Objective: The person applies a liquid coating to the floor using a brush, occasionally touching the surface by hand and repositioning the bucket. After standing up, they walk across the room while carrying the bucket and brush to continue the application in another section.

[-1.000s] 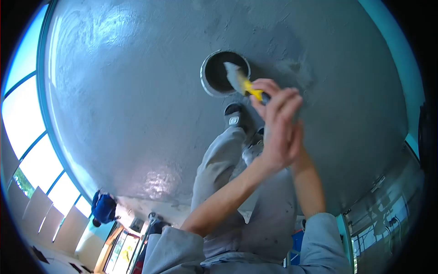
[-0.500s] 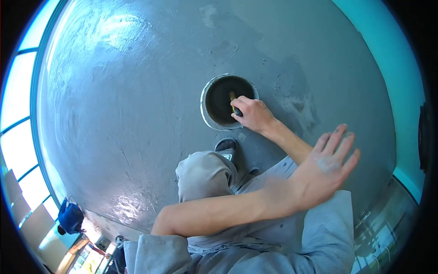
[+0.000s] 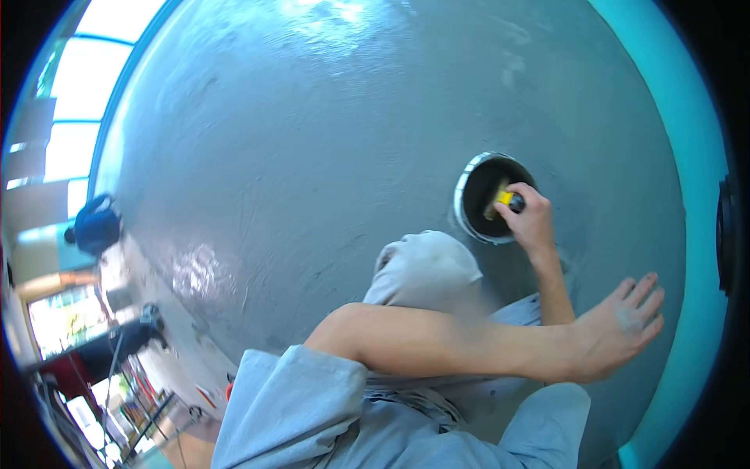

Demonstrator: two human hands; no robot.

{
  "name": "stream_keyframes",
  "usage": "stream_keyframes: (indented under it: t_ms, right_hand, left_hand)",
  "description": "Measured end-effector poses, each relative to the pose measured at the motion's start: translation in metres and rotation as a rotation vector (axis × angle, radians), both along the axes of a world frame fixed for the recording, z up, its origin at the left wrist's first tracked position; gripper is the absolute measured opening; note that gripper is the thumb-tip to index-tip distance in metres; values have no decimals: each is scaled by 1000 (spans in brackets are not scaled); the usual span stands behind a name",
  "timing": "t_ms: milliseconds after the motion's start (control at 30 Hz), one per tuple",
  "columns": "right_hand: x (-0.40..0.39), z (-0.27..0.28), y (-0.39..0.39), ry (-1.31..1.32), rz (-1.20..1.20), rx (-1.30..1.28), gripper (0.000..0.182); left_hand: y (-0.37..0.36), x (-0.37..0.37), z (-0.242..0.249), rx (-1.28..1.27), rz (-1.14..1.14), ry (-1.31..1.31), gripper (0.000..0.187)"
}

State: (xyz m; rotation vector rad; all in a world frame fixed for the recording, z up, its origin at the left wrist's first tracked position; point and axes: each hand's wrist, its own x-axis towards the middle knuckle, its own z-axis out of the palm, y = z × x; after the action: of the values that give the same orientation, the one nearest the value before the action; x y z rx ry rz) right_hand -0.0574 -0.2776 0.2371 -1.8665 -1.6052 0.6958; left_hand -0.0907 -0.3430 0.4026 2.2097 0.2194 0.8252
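Observation:
My right hand [image 3: 531,217] is closed around the black and yellow handle of a brush [image 3: 501,205], its pale bristles showing inside the bucket. Dark grey matter fills the lower part of the round bucket [image 3: 461,191], whose light rim is smeared. Across my lap stretches my left forearm. At its end, my left hand [image 3: 619,332] is held out to the right over the floor, fingers spread and nothing in them. A grey smear marks its back. The bent knee [image 3: 428,270] of my grey trousers is just below the bucket.
Wet-looking grey coating covers the floor [image 3: 312,172]. A turquoise wall [image 3: 664,102] runs along the right, and windows [image 3: 86,86] line the left. Another person in blue [image 3: 97,227] is at the far left, with assorted equipment [image 3: 117,352] below.
My view has turned, so the bucket and both hands appear farther right. More of the brush's yellow part and bristles shows now. My left hand stays spread.

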Motion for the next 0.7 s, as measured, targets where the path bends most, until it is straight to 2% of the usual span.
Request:
stream_keyframes:
  t_ms: [167,367,533,633,700]
  right_hand:
    - [-4,-26,5,-25,28,-81,31]
    - [4,-34,5,-16,-17,-171,35]
    - [0,-43,1,-14,9,-112,34]
    - [1,-35,-2,-6,4,-85,33]
    - [5,-30,-5,25,-10,-8,32]
  left_hand:
    - [6,-3,6,-32,54,38,63]
    - [32,-9,20,-298,219,-71,59]
    - [36,-9,18,-491,206,-197,52]
    - [35,-4,12,-458,283,-184,50]
    - [42,-2,-1,-501,249,-235,47]
